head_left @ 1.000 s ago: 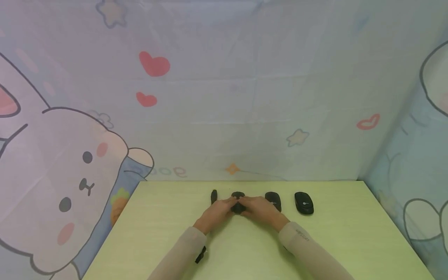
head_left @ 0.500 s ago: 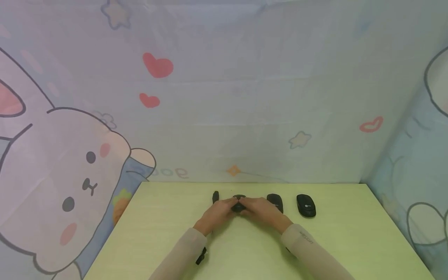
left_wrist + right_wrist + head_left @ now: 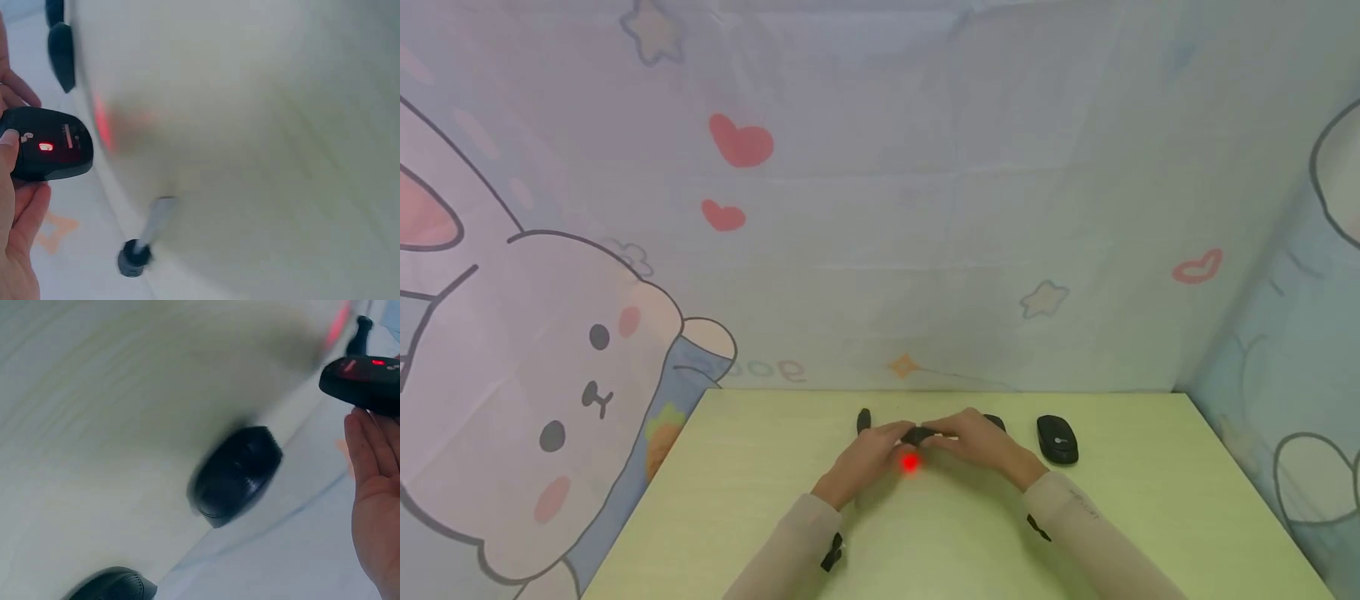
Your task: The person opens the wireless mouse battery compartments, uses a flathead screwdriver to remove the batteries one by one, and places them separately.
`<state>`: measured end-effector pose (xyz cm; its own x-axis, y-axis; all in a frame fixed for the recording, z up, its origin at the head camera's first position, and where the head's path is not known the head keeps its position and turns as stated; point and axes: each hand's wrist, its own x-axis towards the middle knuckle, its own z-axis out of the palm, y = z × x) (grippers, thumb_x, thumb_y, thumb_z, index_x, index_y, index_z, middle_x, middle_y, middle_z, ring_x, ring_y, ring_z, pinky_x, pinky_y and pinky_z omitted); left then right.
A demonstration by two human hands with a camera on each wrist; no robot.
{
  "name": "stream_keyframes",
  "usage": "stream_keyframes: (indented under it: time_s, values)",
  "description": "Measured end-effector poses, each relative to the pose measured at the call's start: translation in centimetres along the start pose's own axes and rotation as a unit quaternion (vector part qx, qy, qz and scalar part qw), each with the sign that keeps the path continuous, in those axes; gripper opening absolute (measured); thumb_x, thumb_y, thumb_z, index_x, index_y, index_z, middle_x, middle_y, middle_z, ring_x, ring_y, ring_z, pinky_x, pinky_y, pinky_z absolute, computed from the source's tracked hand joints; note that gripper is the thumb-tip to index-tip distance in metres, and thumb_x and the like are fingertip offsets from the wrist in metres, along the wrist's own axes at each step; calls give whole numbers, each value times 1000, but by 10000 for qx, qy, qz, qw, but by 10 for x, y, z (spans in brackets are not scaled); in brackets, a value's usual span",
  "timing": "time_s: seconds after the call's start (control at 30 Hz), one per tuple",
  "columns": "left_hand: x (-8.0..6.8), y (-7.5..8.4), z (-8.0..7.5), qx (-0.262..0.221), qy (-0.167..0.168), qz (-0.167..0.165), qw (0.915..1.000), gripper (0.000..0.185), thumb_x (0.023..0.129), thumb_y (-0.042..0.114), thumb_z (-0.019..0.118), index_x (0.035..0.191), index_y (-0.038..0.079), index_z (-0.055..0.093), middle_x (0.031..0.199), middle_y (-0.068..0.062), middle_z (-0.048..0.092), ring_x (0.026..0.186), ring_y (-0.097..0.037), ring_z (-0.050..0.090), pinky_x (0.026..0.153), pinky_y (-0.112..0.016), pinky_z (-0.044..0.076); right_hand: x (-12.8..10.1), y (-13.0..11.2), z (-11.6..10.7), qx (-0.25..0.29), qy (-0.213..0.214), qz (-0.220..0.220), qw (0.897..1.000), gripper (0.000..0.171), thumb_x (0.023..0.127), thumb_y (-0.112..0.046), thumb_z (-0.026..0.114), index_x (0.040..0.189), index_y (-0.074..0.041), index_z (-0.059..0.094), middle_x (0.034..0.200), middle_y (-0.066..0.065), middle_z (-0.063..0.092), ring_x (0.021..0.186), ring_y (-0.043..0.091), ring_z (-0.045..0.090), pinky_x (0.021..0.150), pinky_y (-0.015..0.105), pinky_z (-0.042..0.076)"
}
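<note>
- Between the two hands, above the pale green worktop (image 3: 760,500), a black computer mouse (image 3: 917,435) is lifted off the surface, its smooth rounded shell held with a red light glowing on its flat underside.
- Left hand (image 3: 871,457) closes its grip on the mouse's left end, fingers curled around it.
- Right hand (image 3: 981,442) holds the opposite end in a pinching grip.
- Beneath the grip, a red glow (image 3: 910,463) falls on the matte worktop.
- Just right of the grip lies a second black mouse (image 3: 236,475), oval and glossy; farther right, a third mouse (image 3: 1057,439).
- Left of the grip stands a small dark cylindrical piece (image 3: 863,420).
</note>
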<state>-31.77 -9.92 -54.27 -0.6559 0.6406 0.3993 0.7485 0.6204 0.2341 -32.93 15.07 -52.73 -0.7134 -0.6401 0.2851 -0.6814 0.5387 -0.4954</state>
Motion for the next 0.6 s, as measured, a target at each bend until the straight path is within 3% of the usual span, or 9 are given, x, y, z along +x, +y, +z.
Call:
stream_keyframes:
  time_s: [0.17,0.33,0.47,0.6]
  values:
    - [1,8,-15,-481,-264,-373,9978,30,106,19,64,135,10,65,128,-4,75,116,-21,74,96,-34,64,-1,-10,-7,608,-38,343,9975,33,104,-38,65,130,-21,76,119,-2,80,105,16,78,86,29,64]
    - [2,15,-25,-1569,-663,-845,9818,32,109,25,59,138,13,66,131,-4,74,117,-20,74,94,-25,63,-7,-14,-10,788,25,645,9948,35,104,-45,64,124,-21,79,115,-2,81,100,14,78,82,28,63]
    - [3,22,-31,-2244,-638,-957,9677,31,109,27,59,134,13,69,129,-6,75,117,-19,74,93,-19,62,-15,-17,-12,1143,144,827,9899,34,105,-44,63,123,-20,79,114,1,81,96,15,78,79,27,63]
    - [-1,27,-33,-2509,-528,-1163,9595,29,108,29,60,130,15,72,126,-4,76,113,-17,75,91,-18,62,-21,-24,-8,1693,269,948,9806,32,106,-41,63,123,-19,79,117,4,81,99,18,79,83,26,65]
